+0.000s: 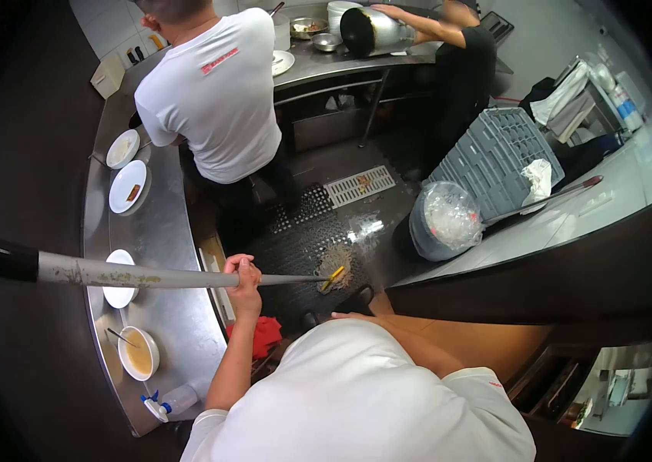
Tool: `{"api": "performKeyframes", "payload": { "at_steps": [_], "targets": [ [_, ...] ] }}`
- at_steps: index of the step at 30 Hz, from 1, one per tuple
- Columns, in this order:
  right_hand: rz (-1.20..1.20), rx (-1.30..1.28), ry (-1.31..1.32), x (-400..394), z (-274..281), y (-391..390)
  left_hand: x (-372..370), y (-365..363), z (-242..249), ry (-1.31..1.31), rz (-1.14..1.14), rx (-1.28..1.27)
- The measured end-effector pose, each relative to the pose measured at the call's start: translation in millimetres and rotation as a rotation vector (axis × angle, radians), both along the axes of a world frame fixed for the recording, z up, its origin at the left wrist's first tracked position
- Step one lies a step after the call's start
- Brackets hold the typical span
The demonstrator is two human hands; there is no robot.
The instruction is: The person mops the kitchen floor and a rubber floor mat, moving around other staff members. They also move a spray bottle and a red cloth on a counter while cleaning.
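My left hand (244,283) is wrapped around the grey pole of a mop (164,279). The pole runs across the view, its dark end at far left and worn patches along it. At the other end, a yellow clamp (332,279) sits on the stringy mop head (337,260), which lies on the wet, dark floor. My right hand (347,315) is low in front of my body, apart from the pole. My white shirt covers most of it, and only a bit of the fingers shows.
A steel counter (168,308) at left bears white plates (127,185), a bowl of soup (139,354) and a spray bottle (175,400). Two people stand ahead, one (468,61) handling a large pot (380,32). At right are a bagged bin (443,223) and grey crates (487,162).
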State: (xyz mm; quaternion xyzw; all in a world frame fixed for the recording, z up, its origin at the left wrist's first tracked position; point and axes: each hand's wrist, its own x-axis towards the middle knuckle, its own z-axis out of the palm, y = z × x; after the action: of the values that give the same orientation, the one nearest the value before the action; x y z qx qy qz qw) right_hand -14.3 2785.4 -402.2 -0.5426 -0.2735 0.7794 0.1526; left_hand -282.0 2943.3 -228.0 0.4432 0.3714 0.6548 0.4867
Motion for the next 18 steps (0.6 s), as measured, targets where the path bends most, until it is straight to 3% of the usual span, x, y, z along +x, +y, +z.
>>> {"api": "performKeyframes", "payload": {
  "at_steps": [18],
  "targets": [
    [0.017,0.192,-0.244,12,-23,13,74,44,15,0.036,-0.078,-0.029]
  ]
}}
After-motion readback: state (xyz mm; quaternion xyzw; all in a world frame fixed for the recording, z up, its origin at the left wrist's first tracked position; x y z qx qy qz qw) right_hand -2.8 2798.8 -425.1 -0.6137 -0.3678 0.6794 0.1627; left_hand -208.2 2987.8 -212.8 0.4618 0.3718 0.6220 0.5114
